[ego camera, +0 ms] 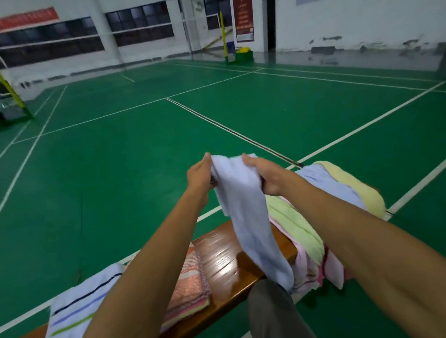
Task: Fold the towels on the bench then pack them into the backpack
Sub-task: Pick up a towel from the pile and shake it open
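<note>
Head view: both arms reach forward over a glossy wooden worktop [223,259] standing on a green sports-court floor [109,164]. The left hand [199,174] pinches one top corner of a pale blue towel [247,220]; the right hand [265,176] grips the other top edge, fingers curled round the cloth. The two hands are near each other, so the towel hangs bunched and narrow, its lower end trailing down to the front edge of the worktop beside the person's knee [270,306]. Status of work, as judged from this view: on the left part of the worktop lies a folded pink patterned towel [189,291], and just beside it a white towel with dark, blue and green stripes [75,311], which appears laid flat or partly folded; its near end drapes off the edge. On the right, an unfolded heap [301,232] of light green, pink, pale blue and yellow towels remains, partly hanging over the worktop. The towel in hand is not yet folded. The backpack is not visible in this view, so nothing can be confirmed as packed. Most folding and, apparently, all packing are still outstanding.
</note>
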